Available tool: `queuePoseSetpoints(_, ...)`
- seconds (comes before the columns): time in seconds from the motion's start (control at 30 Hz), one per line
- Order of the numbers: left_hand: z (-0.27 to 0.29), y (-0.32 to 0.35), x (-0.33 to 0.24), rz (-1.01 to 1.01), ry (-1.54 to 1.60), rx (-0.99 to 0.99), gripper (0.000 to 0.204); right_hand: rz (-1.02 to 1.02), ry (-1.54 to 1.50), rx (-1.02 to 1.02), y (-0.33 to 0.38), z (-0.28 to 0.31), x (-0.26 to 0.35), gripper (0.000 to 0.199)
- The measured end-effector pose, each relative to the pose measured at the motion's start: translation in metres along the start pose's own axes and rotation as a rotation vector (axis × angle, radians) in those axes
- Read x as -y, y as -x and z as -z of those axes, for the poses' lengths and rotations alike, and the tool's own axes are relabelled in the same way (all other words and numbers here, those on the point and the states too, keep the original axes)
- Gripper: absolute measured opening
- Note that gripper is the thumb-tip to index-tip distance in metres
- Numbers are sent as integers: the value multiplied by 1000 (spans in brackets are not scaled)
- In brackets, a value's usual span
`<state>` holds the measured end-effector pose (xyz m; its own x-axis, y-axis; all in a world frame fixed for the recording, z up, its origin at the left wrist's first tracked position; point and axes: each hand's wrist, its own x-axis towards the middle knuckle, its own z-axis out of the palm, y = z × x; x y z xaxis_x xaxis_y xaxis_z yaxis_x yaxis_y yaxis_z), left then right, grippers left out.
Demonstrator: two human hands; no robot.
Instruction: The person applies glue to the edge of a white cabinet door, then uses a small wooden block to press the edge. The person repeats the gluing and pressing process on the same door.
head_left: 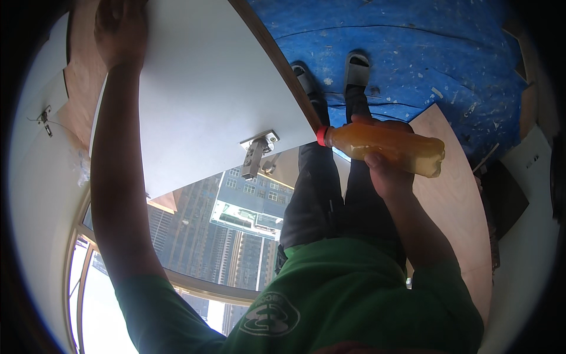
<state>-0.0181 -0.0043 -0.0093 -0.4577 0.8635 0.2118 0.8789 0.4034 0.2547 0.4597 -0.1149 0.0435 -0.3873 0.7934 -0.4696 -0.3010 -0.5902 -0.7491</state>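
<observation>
Green shirt cloth (354,295) fills the bottom of the view, closest to the lens, with a pale round emblem on it. Just above the shirt, dark trousers (321,194) run up to two feet in grey sandals (356,68) standing on a blue speckled floor sheet (413,53).

Right of the trousers, the right hand (383,171) grips a plastic bottle of orange drink (386,147). Its fingers are curled closed around the bottle's middle from below, thumb on the near side. The bottle lies almost level, its red cap (322,135) screwed on and pointing at the corner of a white cabinet door panel (206,88). The drink looks nearly full, so as far as I can judge nothing has been opened or drunk.

Left of the trousers, the left arm stretches up along the panel, and the left hand (121,29) rests flat against its upper part, fingers spread loosely and pressed to the board rather than wrapped round anything; the fingertips run out of the frame. A metal hinge (256,153) is already fixed at the panel's lower edge, so that fitting seems done, while the panel is held by hand and not yet seen mounted.

Below the hinge, a window (224,236) looks out on tall buildings. Right of the bottle lies a bare plywood sheet (460,224).
</observation>
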Motion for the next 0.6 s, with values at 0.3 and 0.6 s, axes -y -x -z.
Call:
queuePoseSetpoints(0.3, -8, -4, 18, -76, -15, 10, 69, -1, 66, -26, -28, -15, 7, 42)
queuePoseSetpoints(0.6, 0, -1, -4, 17, -2, 7, 69, -39, 143, -35, -16, -6, 10, 40)
